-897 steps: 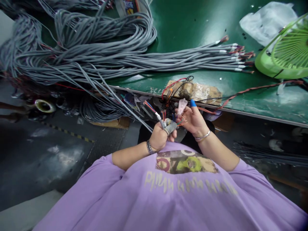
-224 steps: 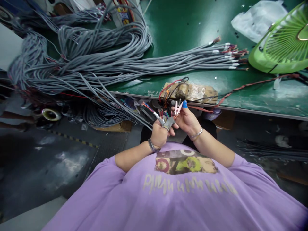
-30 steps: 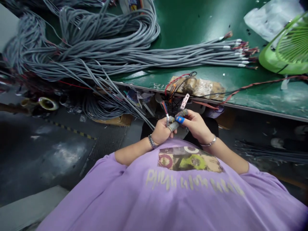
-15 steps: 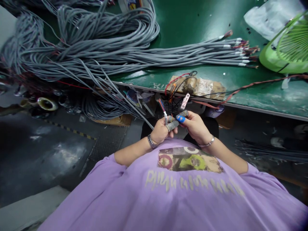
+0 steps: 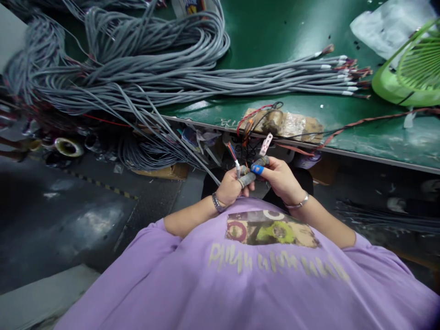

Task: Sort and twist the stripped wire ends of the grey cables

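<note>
My left hand (image 5: pixel 231 188) is closed round the end of a grey cable (image 5: pixel 192 159), whose stripped coloured wires (image 5: pixel 232 151) stick up above the fist. My right hand (image 5: pixel 280 176), with a blue cap on the thumb tip, pinches at those wires right beside the left fingers; what it grips is too small to make out. Both hands sit just below the front edge of the green table (image 5: pixel 261 27), close to my chest. A pale pink clip (image 5: pixel 266 144) hangs just above the fingers, under a taped fixture (image 5: pixel 285 123) with red and black leads.
A big heap of grey cables (image 5: pixel 113 59) covers the table's left and spills over its edge. A straight bundle of cables (image 5: pixel 275 80) with stripped ends lies across the middle. At the right stand a green fan (image 5: pixel 409 73) and a plastic bag (image 5: pixel 385 25). A tape roll (image 5: pixel 68 147) lies lower left.
Over the last second both hands have stayed pinched together at the cable end, with only slight shifts. Earlier the right hand was raised at the pink clip; it is lower now.
</note>
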Demonstrator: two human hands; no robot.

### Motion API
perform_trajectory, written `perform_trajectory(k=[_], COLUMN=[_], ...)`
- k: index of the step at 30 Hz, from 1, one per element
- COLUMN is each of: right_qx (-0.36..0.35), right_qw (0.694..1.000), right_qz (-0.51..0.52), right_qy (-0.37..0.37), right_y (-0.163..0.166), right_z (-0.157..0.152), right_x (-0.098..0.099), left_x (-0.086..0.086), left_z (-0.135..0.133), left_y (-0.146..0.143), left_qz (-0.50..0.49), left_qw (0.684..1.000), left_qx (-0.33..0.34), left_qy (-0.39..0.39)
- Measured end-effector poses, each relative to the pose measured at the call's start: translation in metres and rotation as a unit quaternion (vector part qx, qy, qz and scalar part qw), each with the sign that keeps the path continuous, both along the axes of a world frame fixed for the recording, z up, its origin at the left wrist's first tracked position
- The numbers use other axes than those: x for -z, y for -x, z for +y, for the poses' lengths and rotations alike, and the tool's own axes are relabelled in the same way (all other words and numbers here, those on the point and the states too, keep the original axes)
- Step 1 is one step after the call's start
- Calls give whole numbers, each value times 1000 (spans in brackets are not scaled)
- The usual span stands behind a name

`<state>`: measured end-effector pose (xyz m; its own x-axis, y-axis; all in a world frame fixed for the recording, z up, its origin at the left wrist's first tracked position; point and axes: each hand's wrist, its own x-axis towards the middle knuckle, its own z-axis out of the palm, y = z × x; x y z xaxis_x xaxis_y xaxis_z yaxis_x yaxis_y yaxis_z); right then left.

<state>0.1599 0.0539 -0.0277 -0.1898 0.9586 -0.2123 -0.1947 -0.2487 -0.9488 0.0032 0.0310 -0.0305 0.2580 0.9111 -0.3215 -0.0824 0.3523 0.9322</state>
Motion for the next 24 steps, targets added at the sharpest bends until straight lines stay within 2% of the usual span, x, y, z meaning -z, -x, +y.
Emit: perform_trajectory(k=[8, 17, 24], right_qx=[12, -6, 12], right_qw=[1000, 1000, 1000], right_qz=[-16, -5, -3], right_qy=[-4, 4, -9], right_y=[-2, -4, -3], right_z=[0, 2, 2], right_x=[4, 1, 2], left_x=[2, 1, 2], left_z=[1, 2, 2], left_y=[-2, -5, -4], left_qz=[-31, -21, -33], left_qw=[999, 999, 998], left_qx=[-39, -37, -51], left_qy=[0, -6, -4])
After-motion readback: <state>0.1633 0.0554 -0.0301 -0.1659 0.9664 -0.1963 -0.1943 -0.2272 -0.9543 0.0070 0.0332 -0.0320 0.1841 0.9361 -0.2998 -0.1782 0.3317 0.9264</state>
